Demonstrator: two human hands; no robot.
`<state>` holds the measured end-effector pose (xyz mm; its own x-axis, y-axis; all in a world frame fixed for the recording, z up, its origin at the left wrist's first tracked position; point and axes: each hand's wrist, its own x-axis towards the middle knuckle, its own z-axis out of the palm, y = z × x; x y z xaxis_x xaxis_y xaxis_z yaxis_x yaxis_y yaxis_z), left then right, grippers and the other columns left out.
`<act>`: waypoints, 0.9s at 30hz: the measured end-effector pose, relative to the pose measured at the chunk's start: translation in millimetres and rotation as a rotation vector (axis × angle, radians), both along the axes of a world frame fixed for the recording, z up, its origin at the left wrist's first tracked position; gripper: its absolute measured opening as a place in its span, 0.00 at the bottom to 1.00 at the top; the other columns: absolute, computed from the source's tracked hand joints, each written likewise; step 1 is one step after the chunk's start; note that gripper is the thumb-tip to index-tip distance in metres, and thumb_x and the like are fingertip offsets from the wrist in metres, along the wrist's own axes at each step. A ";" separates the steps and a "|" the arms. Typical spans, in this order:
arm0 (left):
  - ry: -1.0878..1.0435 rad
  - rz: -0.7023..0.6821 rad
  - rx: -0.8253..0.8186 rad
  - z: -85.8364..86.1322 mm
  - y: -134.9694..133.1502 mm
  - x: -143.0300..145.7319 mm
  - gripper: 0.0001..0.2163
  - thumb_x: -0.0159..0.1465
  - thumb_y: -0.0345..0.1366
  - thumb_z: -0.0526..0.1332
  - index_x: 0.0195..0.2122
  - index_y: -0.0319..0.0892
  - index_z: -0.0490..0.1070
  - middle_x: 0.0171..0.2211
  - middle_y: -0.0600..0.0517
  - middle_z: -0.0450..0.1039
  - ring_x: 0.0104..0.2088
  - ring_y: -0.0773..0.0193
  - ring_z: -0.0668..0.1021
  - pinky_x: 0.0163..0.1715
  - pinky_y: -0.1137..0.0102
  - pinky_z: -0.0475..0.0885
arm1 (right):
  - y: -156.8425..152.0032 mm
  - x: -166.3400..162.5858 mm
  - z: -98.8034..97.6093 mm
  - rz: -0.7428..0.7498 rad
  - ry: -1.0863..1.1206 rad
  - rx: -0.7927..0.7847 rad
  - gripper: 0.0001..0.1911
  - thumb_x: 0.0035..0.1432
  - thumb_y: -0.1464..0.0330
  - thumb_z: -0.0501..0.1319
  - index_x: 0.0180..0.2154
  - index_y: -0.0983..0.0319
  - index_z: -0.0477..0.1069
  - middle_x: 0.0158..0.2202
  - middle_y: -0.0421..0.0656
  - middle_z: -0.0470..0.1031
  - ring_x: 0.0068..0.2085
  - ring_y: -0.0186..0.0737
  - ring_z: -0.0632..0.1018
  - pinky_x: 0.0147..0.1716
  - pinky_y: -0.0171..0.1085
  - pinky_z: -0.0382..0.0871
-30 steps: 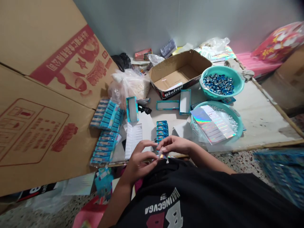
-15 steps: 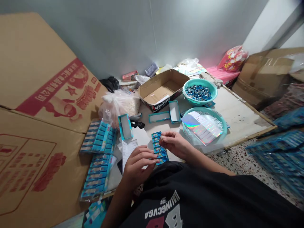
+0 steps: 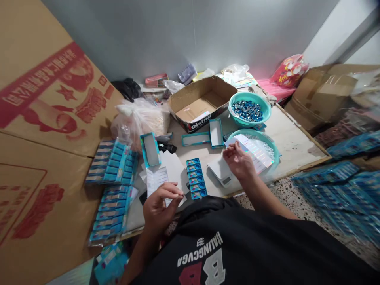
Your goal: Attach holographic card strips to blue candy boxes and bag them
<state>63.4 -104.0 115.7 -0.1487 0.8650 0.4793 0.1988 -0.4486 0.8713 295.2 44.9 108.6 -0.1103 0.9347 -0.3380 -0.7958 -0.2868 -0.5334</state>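
Right hand (image 3: pixel 240 163): fingertips pinched on holographic sticker sheet (image 3: pixel 255 149) over teal basin (image 3: pixel 274 148). Left hand (image 3: pixel 158 206): fingers curled together, near blue packet row (image 3: pixel 196 178).

The right hand (image 3: pixel 240 161) has left the blue packs (image 3: pixel 196 184) and reached the holographic sheet (image 3: pixel 255 149)

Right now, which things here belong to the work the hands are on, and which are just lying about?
In hand:
right hand at the holographic sheet
left hand, fingers pinched
blue packs
scale

Lying about:
cardboard box
plastic bag
bowl of blue pieces
red bag
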 end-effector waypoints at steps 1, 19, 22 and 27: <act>-0.051 0.018 -0.094 -4.7 -1.5 -2.5 0.05 0.60 0.28 0.66 0.30 0.43 0.72 0.28 0.55 0.77 0.33 0.67 0.79 0.45 0.63 0.76 | 1.9 7.0 -3.4 0.010 -0.143 0.096 0.08 0.54 0.73 0.68 0.35 0.56 0.73 0.28 0.33 0.72 0.28 0.28 0.74 0.37 0.32 0.74; -0.469 0.194 -1.186 -133.2 6.5 50.6 0.23 0.39 0.51 0.75 0.24 0.40 0.71 0.18 0.58 0.68 0.20 0.71 0.69 0.24 0.74 0.66 | -63.0 19.3 -127.4 1.090 -1.093 0.930 0.32 0.49 0.83 0.55 0.55 0.57 0.70 0.57 0.49 0.69 0.57 0.47 0.70 0.56 0.49 0.62; -0.537 0.193 -1.205 -131.9 6.1 55.0 0.23 0.39 0.53 0.74 0.24 0.40 0.71 0.19 0.57 0.69 0.22 0.70 0.71 0.26 0.73 0.70 | -60.5 18.0 -138.9 1.227 -0.748 0.452 0.29 0.45 0.79 0.60 0.51 0.57 0.70 0.48 0.45 0.73 0.47 0.43 0.74 0.46 0.43 0.69; -0.590 0.196 -1.182 -122.2 4.0 61.2 0.23 0.40 0.54 0.73 0.24 0.41 0.70 0.21 0.56 0.70 0.24 0.69 0.72 0.30 0.70 0.74 | -61.1 16.6 -144.4 1.210 -0.539 0.240 0.16 0.44 0.69 0.64 0.39 0.59 0.72 0.38 0.40 0.76 0.36 0.37 0.75 0.34 0.34 0.69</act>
